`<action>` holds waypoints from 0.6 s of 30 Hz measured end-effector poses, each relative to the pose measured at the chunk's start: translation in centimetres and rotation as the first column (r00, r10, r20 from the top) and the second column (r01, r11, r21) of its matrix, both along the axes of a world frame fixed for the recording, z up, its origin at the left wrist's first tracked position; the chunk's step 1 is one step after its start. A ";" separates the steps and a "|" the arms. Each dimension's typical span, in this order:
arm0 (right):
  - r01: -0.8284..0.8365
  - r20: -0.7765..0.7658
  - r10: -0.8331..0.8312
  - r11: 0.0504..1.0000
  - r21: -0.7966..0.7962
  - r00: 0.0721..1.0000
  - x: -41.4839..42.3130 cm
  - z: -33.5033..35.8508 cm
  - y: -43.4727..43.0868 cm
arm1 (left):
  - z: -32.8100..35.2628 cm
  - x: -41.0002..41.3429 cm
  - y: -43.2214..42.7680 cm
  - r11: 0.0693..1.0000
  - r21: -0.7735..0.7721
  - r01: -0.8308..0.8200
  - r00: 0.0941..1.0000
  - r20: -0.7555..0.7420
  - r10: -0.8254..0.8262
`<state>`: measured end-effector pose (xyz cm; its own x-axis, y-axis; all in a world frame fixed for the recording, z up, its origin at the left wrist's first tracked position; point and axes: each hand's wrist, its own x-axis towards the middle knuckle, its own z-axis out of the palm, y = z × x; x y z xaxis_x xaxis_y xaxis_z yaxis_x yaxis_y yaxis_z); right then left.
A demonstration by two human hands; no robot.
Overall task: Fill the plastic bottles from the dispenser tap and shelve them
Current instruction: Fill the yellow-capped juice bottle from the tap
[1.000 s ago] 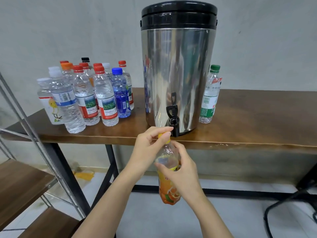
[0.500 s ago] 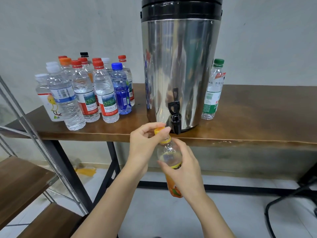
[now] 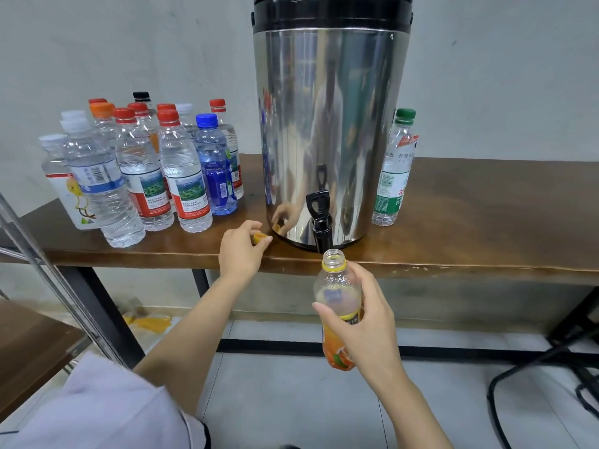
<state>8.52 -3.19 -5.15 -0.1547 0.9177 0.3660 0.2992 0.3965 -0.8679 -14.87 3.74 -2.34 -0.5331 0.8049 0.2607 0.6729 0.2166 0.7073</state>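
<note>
My right hand (image 3: 366, 322) grips an uncapped bottle with an orange label (image 3: 337, 286), its open mouth just under the black tap (image 3: 321, 222) of the steel dispenser (image 3: 330, 124). My left hand (image 3: 241, 251) pinches the bottle's yellow cap (image 3: 259, 237) at the table's front edge, left of the dispenser. A cluster of several capped bottles (image 3: 146, 170) stands on the table's left part. One green-capped bottle (image 3: 393, 170) stands right of the dispenser.
The brown wooden table (image 3: 486, 222) runs across the view against a grey wall. A metal-framed shelf with wooden boards (image 3: 29, 345) stands at the lower left. Black cables and a chair base (image 3: 551, 367) lie on the floor at the right.
My left hand has taken the yellow cap off the bottle and carried it left to the table edge. My right hand has moved the open bottle right, under the tap.
</note>
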 end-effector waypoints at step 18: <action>0.151 0.083 -0.141 0.980 -0.126 0.987 1.2 -2.6 2.0 | 4.1 4.1 -3.4 0.749 0.617 0.241 0.960 -0.266 -0.090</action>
<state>9.74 -1.17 -7.77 -0.0373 0.9717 0.2332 0.4099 0.2277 -0.8832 -10.80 0.30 1.78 -0.2798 0.4792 0.8319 0.8000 -0.3627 0.4780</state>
